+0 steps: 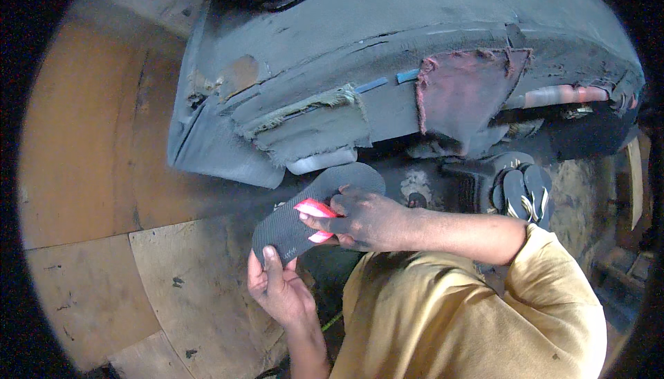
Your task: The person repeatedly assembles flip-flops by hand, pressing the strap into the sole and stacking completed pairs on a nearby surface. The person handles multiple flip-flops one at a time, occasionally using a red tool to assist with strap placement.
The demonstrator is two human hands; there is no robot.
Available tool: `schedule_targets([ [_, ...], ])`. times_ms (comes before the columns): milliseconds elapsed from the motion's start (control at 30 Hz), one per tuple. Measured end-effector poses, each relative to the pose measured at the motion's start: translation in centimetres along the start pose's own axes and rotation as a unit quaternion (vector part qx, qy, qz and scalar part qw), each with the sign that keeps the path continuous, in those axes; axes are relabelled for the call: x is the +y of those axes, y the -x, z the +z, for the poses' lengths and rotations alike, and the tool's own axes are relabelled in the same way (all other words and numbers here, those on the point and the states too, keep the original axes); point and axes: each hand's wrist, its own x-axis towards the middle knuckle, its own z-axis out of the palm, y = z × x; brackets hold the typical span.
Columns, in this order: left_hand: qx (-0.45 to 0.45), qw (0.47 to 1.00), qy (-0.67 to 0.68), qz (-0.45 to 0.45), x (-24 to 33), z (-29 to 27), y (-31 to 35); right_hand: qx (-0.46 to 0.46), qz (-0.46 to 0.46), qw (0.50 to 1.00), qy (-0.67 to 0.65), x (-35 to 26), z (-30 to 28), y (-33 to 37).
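A dark grey flip-flop sole [280, 230] with a finely textured face is held up in front of me, slanting from lower left to upper right. My left hand [280, 285] grips its lower end, the thumb on the face and the fingers behind. Across the middle of the sole lies my right hand [366, 216], blackened with dust. Its fingers are closed around a glossy pink-red piece with white on it [316, 209], pressed near the sole's face. What kind of piece this is, I cannot tell.
Beyond my hands stands a large dusty machine or bench [304, 68], hung with a frayed reddish cloth [463, 95] and a grey cloth [311, 130]. Several dark flip-flops with pale straps [515, 192] lie to the right. Wooden boards [83, 151] cover the left side.
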Motion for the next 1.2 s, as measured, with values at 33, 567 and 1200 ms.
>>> schedule_targets([
  [33, 0.013, 1.0, -0.012, 0.012, 0.1, -0.5, 0.5, 0.003, -0.02, 1.0, -0.021, -0.2, -0.2, -0.1],
  [567, -0.101, 0.987, 0.111, -0.052, -1.2, -0.5, 6.4, 0.134, -0.061, 0.987, 0.068, -2.3, -13.3, 1.9],
  [1200, -0.313, 0.939, -0.128, 0.063, 10.5, 16.0, -9.1, 0.327, 0.217, 0.877, 0.277, 1.7, -23.3, 3.1],
])
